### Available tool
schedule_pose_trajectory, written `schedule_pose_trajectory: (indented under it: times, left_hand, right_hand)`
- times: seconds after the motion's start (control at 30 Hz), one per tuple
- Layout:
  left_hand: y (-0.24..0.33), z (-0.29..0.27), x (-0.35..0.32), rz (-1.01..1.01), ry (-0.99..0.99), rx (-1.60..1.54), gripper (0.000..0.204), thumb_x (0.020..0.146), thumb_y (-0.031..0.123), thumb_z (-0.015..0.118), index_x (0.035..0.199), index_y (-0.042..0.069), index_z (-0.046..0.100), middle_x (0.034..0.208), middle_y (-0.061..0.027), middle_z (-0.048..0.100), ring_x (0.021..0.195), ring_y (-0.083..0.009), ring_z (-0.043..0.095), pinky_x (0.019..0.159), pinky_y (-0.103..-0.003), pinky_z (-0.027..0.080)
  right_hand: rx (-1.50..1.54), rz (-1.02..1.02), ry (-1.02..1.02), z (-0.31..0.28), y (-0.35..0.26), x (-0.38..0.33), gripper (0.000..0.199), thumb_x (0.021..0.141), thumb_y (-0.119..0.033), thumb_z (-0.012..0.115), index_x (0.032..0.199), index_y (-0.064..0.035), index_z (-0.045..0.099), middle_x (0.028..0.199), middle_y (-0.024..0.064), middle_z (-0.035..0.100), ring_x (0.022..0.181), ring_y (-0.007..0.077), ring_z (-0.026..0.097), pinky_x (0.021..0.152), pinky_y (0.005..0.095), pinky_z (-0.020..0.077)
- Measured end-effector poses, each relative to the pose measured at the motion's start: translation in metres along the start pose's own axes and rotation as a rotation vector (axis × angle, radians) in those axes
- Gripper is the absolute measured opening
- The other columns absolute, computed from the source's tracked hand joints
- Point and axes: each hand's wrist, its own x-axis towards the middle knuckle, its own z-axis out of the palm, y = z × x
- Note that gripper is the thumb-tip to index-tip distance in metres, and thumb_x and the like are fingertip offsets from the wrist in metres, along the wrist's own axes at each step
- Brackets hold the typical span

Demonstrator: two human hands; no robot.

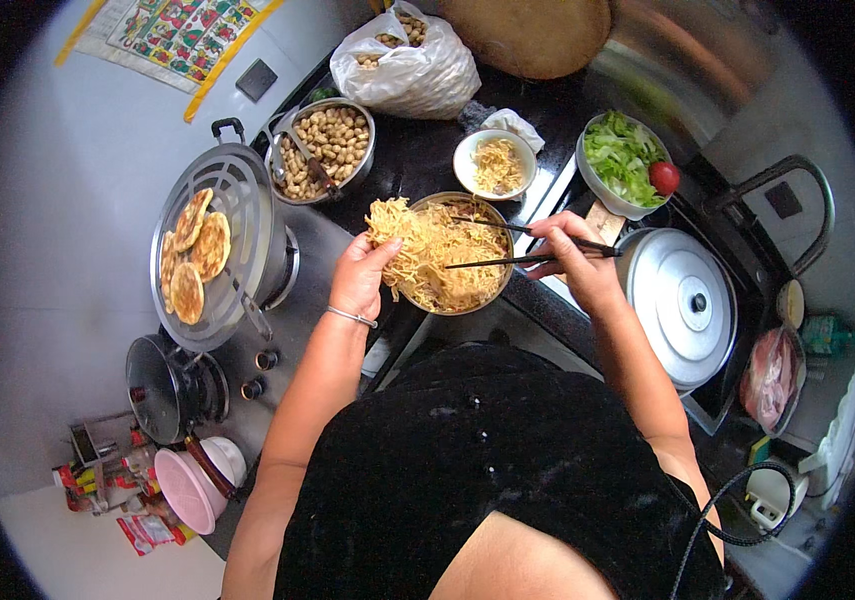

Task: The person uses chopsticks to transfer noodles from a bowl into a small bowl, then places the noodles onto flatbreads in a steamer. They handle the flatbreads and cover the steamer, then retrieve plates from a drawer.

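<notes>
So the left hand (362, 275) has its grip pinching a clump of yellow shredded strips (437, 250) lifted at the near-left rim of the metal bowl (495, 290), which sits mid-table right in front of the person. The right hand (572, 260) has its grip pressed together around dark chopsticks (507, 245), tips poking into the strips. Behind it there's a small white bowl (475, 150) with more shreds, a pot of peanuts (332, 140), a bowl of lettuce (619, 155), and flatbreads (197, 250) on a round rack to the left.
</notes>
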Motion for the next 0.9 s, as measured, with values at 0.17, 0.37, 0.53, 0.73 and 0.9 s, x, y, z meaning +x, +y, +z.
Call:
schedule_pose_trajectory:
  times: [0.17,0.37,0.53,0.73,0.9]
  left_hand:
    - [-0.006,0.017,-0.001,-0.019,-0.071,0.059,0.026,0.084,0.005,0.058,0.11,0.002,0.055,0.106,-0.0068,0.061,0.096,-0.0159,0.059,0.086,-0.029,0.046]
    - [-0.011,0.028,-0.001,0.082,-0.039,0.012,0.024,0.082,0.0,0.059,0.106,0.0,0.056,0.102,-0.0064,0.062,0.09,-0.0137,0.06,0.082,-0.027,0.047]
    - [-0.01,0.031,-0.005,0.12,-0.003,0.006,0.024,0.083,0.001,0.06,0.106,0.0,0.055,0.102,-0.0069,0.062,0.088,-0.0138,0.06,0.082,-0.028,0.048]
    - [-0.001,0.036,-0.011,0.131,-0.021,-0.059,0.023,0.083,0.001,0.06,0.106,0.0,0.055,0.102,-0.0071,0.062,0.091,-0.0141,0.06,0.083,-0.028,0.047]
    - [0.016,0.04,-0.016,0.151,-0.029,-0.11,0.023,0.087,0.004,0.055,0.11,0.002,0.054,0.106,-0.0072,0.061,0.096,-0.0158,0.058,0.087,-0.031,0.045]
  right_hand:
    - [-0.025,-0.168,-0.078,0.036,0.004,0.007,0.018,0.092,-0.014,0.049,0.097,0.0003,0.058,0.097,0.0085,0.055,0.082,0.0144,0.059,0.067,0.0266,0.0554]
    - [0.124,-0.084,0.075,0.038,0.039,0.019,0.021,0.092,-0.016,0.049,0.082,0.0004,0.056,0.078,0.0068,0.059,0.072,0.0137,0.061,0.064,0.0278,0.0548]
    - [0.017,0.001,0.147,0.026,0.07,0.025,0.022,0.092,-0.017,0.052,0.078,-0.0004,0.056,0.071,0.0055,0.059,0.064,0.0128,0.06,0.06,0.0259,0.0527]
    - [-0.249,-0.017,0.155,0.011,0.093,0.034,0.021,0.091,-0.018,0.053,0.08,-0.0002,0.057,0.072,0.0056,0.059,0.064,0.0142,0.06,0.059,0.0282,0.0531]
    - [-0.153,0.027,0.206,0.009,0.102,0.037,0.022,0.09,-0.019,0.055,0.077,-0.0013,0.058,0.066,0.0038,0.058,0.059,0.0108,0.057,0.054,0.0254,0.0474]
